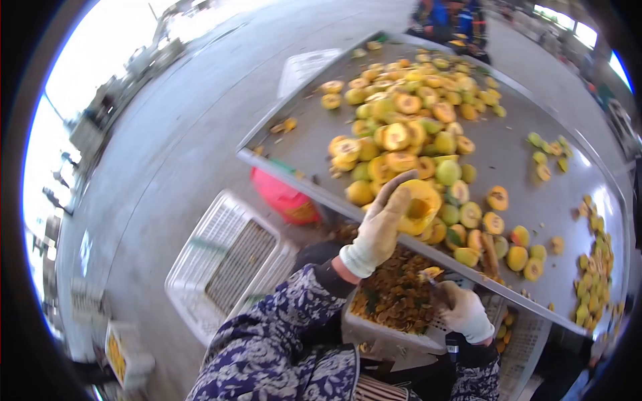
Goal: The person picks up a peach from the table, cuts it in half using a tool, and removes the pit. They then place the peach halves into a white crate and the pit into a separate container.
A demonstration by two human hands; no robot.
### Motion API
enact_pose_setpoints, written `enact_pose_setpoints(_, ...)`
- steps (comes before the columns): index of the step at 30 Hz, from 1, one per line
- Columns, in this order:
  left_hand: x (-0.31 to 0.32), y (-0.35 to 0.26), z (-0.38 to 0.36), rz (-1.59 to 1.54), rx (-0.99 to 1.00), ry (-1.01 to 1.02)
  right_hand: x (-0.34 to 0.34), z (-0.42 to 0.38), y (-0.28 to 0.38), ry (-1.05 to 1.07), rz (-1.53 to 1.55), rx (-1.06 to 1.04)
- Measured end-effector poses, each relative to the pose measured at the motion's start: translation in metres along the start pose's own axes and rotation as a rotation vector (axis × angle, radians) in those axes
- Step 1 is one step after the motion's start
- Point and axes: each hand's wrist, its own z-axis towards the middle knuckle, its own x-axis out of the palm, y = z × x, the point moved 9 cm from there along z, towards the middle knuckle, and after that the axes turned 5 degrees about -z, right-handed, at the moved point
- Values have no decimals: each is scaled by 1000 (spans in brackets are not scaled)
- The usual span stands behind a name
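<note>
My left hand [381, 227], in a pale work glove, is closed round a halved yellow peach [421, 206] at the near edge of the metal table. The cut side shows a dark hollow in the middle. Lower right, my gloved right hand [468, 313] grips a small hand tool [437, 289], its tip blurred, with a bit of orange flesh [432, 273] at the end. Under that tool is a white crate [394, 339] filled with brown peach pits and scraps [394, 294]. Whole and halved peaches [408, 103] lie heaped on the table beyond my left hand.
The metal table [521, 160] has a raised rim. More fruit [595, 267] lies along its right side. A white plastic crate [200, 267] and a pink bag [284, 197] stand to the left. Another person [448, 23] is at the far end.
</note>
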Motion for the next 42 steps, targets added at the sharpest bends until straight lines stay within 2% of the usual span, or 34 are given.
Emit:
enact_pose_setpoints(2,-34,-48,-39,-43,124,-57,20,-6,-10,-58,-95,147)
enact_pose_setpoints(6,-148,-123,-116,203,398,-429,45,-17,-23,41,-209,131)
enact_pose_setpoints(8,-229,-136,-147,241,333,-618,45,-17,-30,3,-166,124)
enact_pose_setpoints(9,-292,-135,-161,333,286,-752,40,-16,-24,1,-136,148)
enact_pose_setpoints(10,-322,-137,-176,317,218,-828,41,-14,-32,-26,-72,181)
enact_pose_setpoints(11,-349,-140,-189,499,114,-912,39,-12,-33,-54,-85,177)
enact_pose_setpoints(12,-384,-131,-191,557,79,-894,35,-9,-33,-86,-96,175)
enact_pose_setpoints(13,-406,-117,-191,574,-156,-867,33,-7,-32,-119,-43,180)
enact_pose_setpoints(14,-460,-83,-185,508,-129,-687,32,-3,-35,-149,13,174)
enact_pose_setpoints(15,-448,-70,-183,917,-225,-622,37,0,-47,-173,74,156)
enact_pose_setpoints(16,-416,-53,-181,1024,-348,-622,40,2,-54,-166,68,176)
enact_pose_setpoints(18,-410,-38,-168,1584,-422,-585,39,4,-50,-103,54,231)
enact_pose_setpoints(20,-398,-30,-132,1668,-287,-475,42,6,-57,-129,93,204)
enact_pose_setpoints(21,-393,-25,-120,1652,-253,-526,46,7,-57,-135,124,175)
enact_pose_setpoints(22,-377,-19,-104,1529,-218,-435,44,9,-55,-141,136,182)
enact_pose_setpoints(24,-344,-12,-78,1536,-331,-307,41,15,-43,-77,115,191)
enact_pose_setpoints(25,-323,-12,-60,1462,-217,-79,41,14,-43,-54,104,218)
enact_pose_setpoints(26,-271,-39,-47,1573,-391,-72,40,13,-43,-37,94,245)
enact_pose_setpoints(28,-200,-95,-16,1401,-146,-264,39,12,-41,-33,82,265)
enact_pose_setpoints(30,-138,-130,42,1486,121,-169,43,11,-42,-20,225,234)
enact_pose_setpoints(33,-146,-98,136,1582,232,-74,49,13,-46,-58,292,238)
enact_pose_setpoints(35,-156,-38,177,1890,-282,208,46,12,-45,-98,276,191)
enact_pose_setpoints(36,-146,-30,183,1886,-255,245,39,10,-41,-111,273,178)
enact_pose_setpoints(38,-130,-37,172,2271,-67,185,32,8,-41,-138,250,176)
enact_pose_setpoints(39,-125,-38,171,2277,-61,214,30,7,-43,-132,292,179)
enact_pose_setpoints(40,-140,-35,163,2096,-321,188,33,8,-46,-117,335,176)
enact_pose_setpoints(41,-154,-29,150,1894,-564,147,36,10,-49,-206,490,76)
enact_pose_setpoints(42,-143,-31,137,1894,-563,139,26,8,-40,-202,489,70)
